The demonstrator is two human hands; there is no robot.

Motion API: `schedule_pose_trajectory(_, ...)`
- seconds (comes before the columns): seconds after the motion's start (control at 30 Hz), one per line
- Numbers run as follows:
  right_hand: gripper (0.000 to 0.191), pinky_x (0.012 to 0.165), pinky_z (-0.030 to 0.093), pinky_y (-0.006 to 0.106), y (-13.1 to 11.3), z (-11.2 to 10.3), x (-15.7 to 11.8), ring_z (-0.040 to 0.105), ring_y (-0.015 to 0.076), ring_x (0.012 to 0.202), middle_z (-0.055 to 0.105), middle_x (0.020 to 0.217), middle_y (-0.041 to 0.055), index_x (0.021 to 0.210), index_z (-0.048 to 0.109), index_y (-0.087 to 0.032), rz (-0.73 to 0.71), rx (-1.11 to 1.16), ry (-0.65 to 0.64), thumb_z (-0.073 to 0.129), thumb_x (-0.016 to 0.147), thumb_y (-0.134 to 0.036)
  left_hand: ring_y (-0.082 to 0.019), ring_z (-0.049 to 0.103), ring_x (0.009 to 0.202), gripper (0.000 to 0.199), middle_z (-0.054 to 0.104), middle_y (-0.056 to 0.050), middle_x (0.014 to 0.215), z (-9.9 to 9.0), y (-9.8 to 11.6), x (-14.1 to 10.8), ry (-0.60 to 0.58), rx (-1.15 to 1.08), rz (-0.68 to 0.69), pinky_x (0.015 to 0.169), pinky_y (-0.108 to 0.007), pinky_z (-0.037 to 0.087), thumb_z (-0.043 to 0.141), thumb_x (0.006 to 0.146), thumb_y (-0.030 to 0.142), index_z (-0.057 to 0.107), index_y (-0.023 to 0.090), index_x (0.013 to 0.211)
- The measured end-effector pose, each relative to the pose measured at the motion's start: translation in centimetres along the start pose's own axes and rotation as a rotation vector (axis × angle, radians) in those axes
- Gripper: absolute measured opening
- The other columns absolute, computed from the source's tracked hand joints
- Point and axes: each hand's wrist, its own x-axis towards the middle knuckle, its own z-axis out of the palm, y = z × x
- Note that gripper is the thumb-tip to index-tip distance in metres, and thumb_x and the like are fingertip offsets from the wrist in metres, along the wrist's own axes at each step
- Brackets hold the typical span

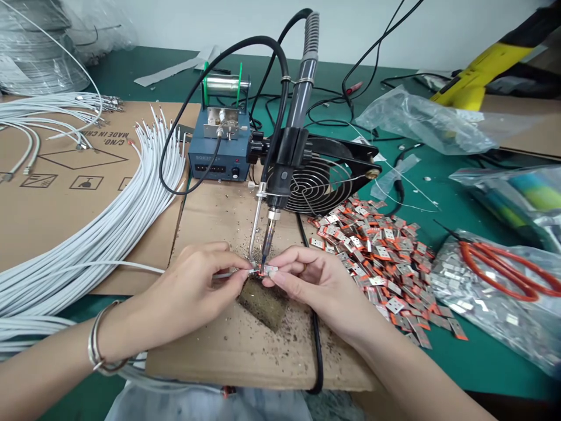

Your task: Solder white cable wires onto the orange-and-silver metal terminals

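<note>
Between thumb and fingers, my left hand pinches a white cable close to its end. My right hand grips a small metal USB connector with orange on it. Cable end and connector come together right under the tip of a soldering iron clamped in a stand. A thin metal feed tube runs down beside the iron to the same spot. Under my fingers lies a dirty brownish sponge on cardboard. Whether the tip touches the joint is too small to tell.
Left lies a thick bundle of white cables. Behind stand a blue solder feeder with a solder spool and a black fan. Many USB connectors are heaped right, near orange-handled scissors on a plastic bag.
</note>
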Motion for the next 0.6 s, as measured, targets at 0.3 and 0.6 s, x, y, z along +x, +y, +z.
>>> schedule_pose_trajectory(0.3, 0.012, 0.062, 0.051, 0.017, 0.04, -0.06, -0.10, 0.067, 0.0104, 0.065, 0.072, 0.070, 0.0008, 0.078, 0.068, -0.020, -0.046, 0.052, -0.025, 0.076, 0.070, -0.026, -0.007, 0.049, 0.060, 0.018, 0.054, 0.004, 0.068, 0.12, -0.32, -0.01, 0.005, 0.014, 0.022, 0.054, -0.018, 0.033, 0.051, 0.086, 0.016, 0.067, 0.023, 0.088)
schedule_pose_trajectory(0.6, 0.011, 0.061, 0.049, 0.012, 0.24, -0.02, 0.11, 0.066, 0.0072, 0.064, 0.072, 0.069, -0.0006, 0.076, 0.068, -0.021, -0.026, 0.077, -0.027, 0.077, 0.068, -0.024, -0.008, 0.050, 0.063, 0.018, 0.056, 0.003, 0.072, 0.31, -0.67, 0.10, -0.004, 0.032, 0.038, 0.055, -0.019, 0.033, 0.050, 0.087, 0.015, 0.066, 0.022, 0.089)
